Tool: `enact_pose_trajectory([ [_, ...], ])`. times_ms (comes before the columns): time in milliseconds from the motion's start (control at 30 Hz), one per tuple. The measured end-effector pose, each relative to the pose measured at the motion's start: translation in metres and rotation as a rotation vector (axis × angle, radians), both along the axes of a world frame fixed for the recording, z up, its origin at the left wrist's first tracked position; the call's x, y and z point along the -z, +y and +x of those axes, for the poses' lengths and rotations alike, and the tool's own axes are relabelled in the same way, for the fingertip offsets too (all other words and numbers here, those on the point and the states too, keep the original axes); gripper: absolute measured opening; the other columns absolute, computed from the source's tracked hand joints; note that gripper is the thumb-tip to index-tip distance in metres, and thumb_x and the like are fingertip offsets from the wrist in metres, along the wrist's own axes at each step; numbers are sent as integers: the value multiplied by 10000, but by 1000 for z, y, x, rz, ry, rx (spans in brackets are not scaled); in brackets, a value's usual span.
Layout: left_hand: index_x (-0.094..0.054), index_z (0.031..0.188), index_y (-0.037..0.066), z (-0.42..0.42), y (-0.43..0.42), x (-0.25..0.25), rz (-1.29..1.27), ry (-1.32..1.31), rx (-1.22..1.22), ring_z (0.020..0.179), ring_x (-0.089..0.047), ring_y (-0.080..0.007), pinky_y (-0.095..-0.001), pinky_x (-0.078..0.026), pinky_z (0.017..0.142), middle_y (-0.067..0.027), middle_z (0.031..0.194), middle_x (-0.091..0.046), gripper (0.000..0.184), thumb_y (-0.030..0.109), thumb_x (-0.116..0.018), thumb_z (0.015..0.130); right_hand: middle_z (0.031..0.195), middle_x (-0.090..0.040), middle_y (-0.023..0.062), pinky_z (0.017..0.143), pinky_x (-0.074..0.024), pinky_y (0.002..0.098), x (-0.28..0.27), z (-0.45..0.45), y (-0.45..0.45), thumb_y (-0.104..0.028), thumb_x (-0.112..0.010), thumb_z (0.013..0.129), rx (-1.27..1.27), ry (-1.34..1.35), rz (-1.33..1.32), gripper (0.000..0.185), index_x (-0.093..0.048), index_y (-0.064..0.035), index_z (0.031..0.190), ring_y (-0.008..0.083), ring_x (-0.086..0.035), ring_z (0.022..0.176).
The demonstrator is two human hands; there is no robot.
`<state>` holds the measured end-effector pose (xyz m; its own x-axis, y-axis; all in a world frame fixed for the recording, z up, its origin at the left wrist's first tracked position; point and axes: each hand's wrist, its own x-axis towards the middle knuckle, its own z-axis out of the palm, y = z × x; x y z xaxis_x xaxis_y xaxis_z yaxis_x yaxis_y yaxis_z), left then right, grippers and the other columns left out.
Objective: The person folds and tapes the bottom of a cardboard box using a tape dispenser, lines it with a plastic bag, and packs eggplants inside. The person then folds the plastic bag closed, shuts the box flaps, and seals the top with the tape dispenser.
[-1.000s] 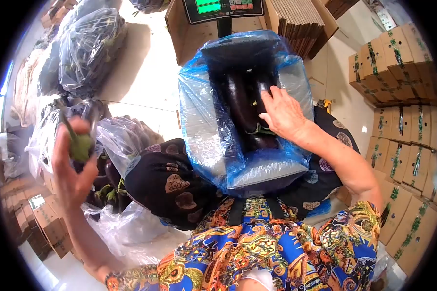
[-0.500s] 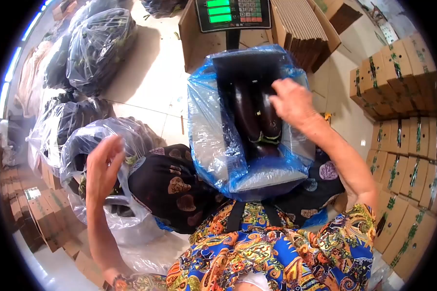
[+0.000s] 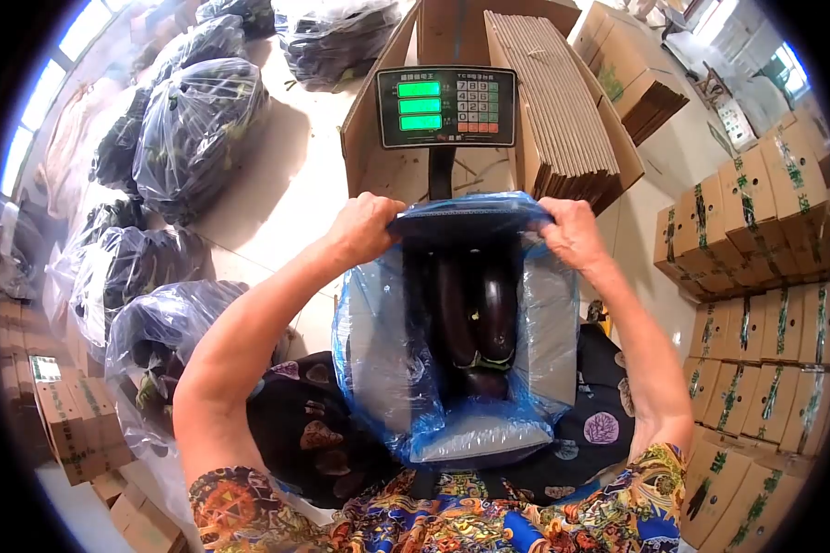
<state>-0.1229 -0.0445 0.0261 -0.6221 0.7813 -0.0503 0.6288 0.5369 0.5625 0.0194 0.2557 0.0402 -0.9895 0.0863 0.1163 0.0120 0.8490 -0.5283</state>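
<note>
A carton (image 3: 378, 341) lined with a thin blue plastic bag (image 3: 482, 440) stands in front of me between my knees, its flaps spread. Dark purple eggplants (image 3: 500, 318) lie inside, their green caps towards me. At the far left corner, my left hand (image 3: 369, 226) is closed on the edge of the blue bag, along the raised far flap. My right hand (image 3: 572, 232) pinches the bag's edge at the far right corner, with the thumb on the near side. The bag is stretched between both hands.
A scale display (image 3: 447, 108) with lit green panels stands behind the carton. Beside it, flattened cardboard sheets (image 3: 553, 101) fill an open box. Clear bags of eggplants (image 3: 203, 138) crowd the left floor. Taped cartons (image 3: 742, 217) are stacked at right, more cartons (image 3: 78, 415) at lower left.
Both hands have moved to the far edge of the carton and taken hold of the blue bag there. The left came from the left side, the right from above the eggplants. The view has tilted up.
</note>
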Motion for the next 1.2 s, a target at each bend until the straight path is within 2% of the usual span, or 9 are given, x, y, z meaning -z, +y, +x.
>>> enact_pose_trajectory([
  [33, -674, 870, 21, 5, -1, -3, 65, 63, -9, 754, -620, -424, -467, -518, 728, -213, 760, -651, 150, 94, -712, 744, 685, -617, 151, 619, -487, 338, -8, 3, 2, -51, -600, 808, 33, 23, -25, 122, -669, 11, 887, 186, -631, 634],
  [67, -669, 806, 9, 11, -3, -8, 129, 125, -17, 702, -615, -424, -469, -519, 692, -212, 705, -639, 96, 76, -697, 743, 748, -633, 195, 666, -507, 412, -16, 7, 3, -102, -600, 782, 98, 16, -125, 128, -667, -43, 874, 357, -646, 718],
  [167, -631, 851, -29, 28, -10, -46, 160, -45, -136, 751, -643, -367, -425, -504, 688, -213, 766, -624, 130, 31, -691, 754, 786, -642, 177, 665, -509, 411, -35, 34, -4, -82, -622, 778, 0, 38, -96, 109, -663, -50, 874, 345, -642, 733],
  [267, -628, 842, 15, 45, -30, -39, 266, 142, 128, 746, -628, -310, -398, -515, 685, -167, 758, -598, 106, 37, -673, 750, 833, -626, 149, 680, -517, 418, -28, 79, -14, -65, -647, 767, -172, 48, 20, 95, -638, -62, 861, 342, -636, 759],
  [400, -615, 846, 110, 117, -60, -23, -163, 291, 821, 758, -579, -247, -356, -541, 716, -88, 817, -531, 118, 56, -656, 749, 845, -549, 124, 694, -530, 442, -13, 129, -26, -45, -657, 756, -291, -231, 294, 121, -583, -81, 845, 346, -621, 764],
  [600, -597, 1162, 23, 64, -46, -50, 83, 17, -203, 1045, -597, -357, -446, -505, 880, -190, 1117, -598, 422, 263, -713, 836, 873, -693, 173, 769, -523, 390, -31, 101, 7, -358, -658, 878, 259, -273, -104, 408, -631, -28, 1115, 324, -683, 843],
  [867, -476, 1373, 28, 28, -47, 30, -72, 27, -329, 1186, -519, -425, -491, -439, 1004, -273, 1268, -525, 828, 539, -747, 782, 1420, -450, 245, 1033, -429, 409, 14, 68, 15, -580, -706, 790, 448, -298, -235, 942, -369, 8, 1445, 335, -548, 1213],
  [1067, -461, 1390, -2, 22, -55, 26, -1, -209, -364, 1262, -485, -419, -486, -423, 1032, -307, 1321, -497, 918, 616, -727, 766, 1421, -448, 212, 1101, -339, 386, 24, 67, 23, -601, -686, 825, 476, -329, -802, 957, -362, 60, 1437, 268, -447, 1308],
  [1200, -505, 1356, -2, 24, -49, 28, -25, -291, -328, 1168, -569, -400, -455, -466, 990, -292, 1251, -570, 885, 594, -751, 749, 1285, -553, 147, 1019, -414, 345, 39, 62, 24, -509, -697, 864, 490, -291, -959, 802, -436, 46, 1382, 203, -526, 1187],
])
